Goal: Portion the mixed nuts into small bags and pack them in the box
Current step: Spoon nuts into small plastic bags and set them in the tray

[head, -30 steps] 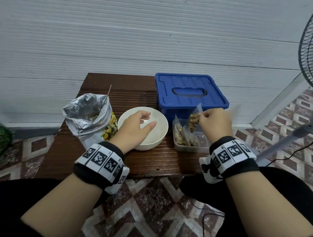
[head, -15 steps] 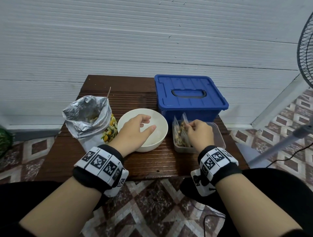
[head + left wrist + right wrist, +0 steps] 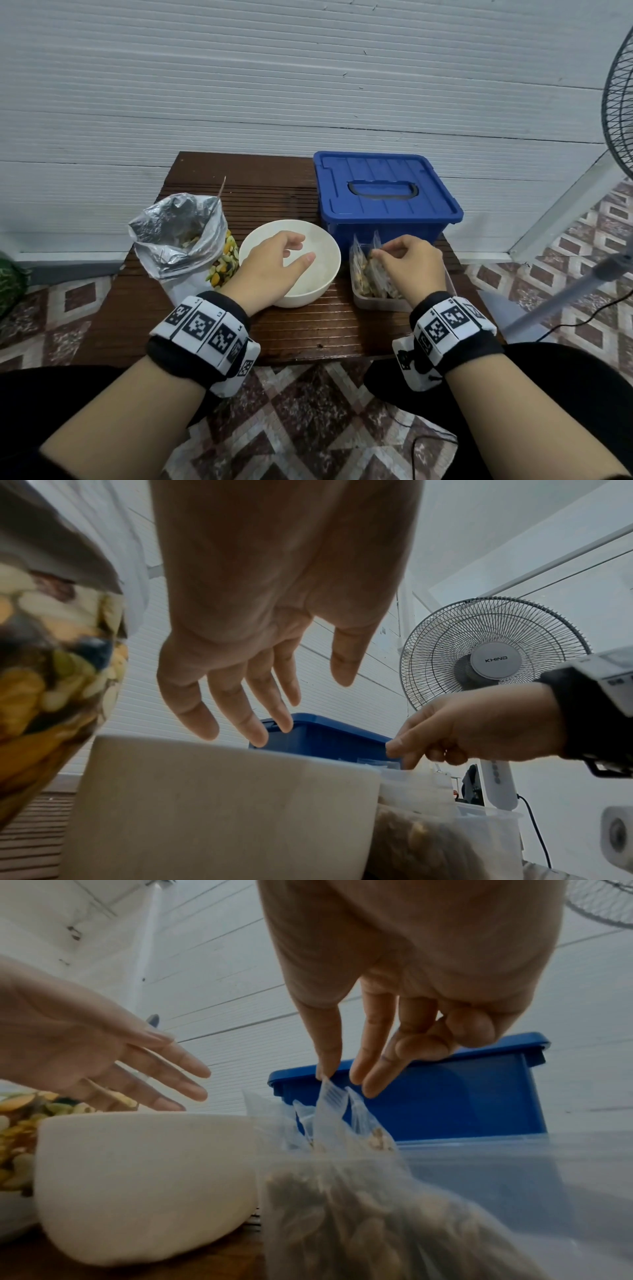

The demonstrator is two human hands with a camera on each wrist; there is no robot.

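Note:
My left hand (image 3: 270, 263) hovers open over the white bowl (image 3: 327, 274), fingers relaxed and holding nothing (image 3: 260, 669). A silver foil bag of mixed nuts (image 3: 178, 240) stands left of the bowl, its mouth open. Right of the bowl is a clear plastic box (image 3: 376, 303) with several small filled bags (image 3: 359, 270) standing in it. My right hand (image 3: 407, 263) is over those bags. In the right wrist view its thumb tip touches the top edge of one small bag (image 3: 335, 1112), while the forefinger stands a little apart from it.
A closed blue lidded box (image 3: 383, 192) sits behind the clear box on the brown slatted table (image 3: 308, 335). A standing fan (image 3: 493, 658) is off to the right, its cable on the tiled floor. A white wall runs behind the table.
My right hand has lowered the small bag from above the clear box down among the other bags. The left hand has stayed over the bowl.

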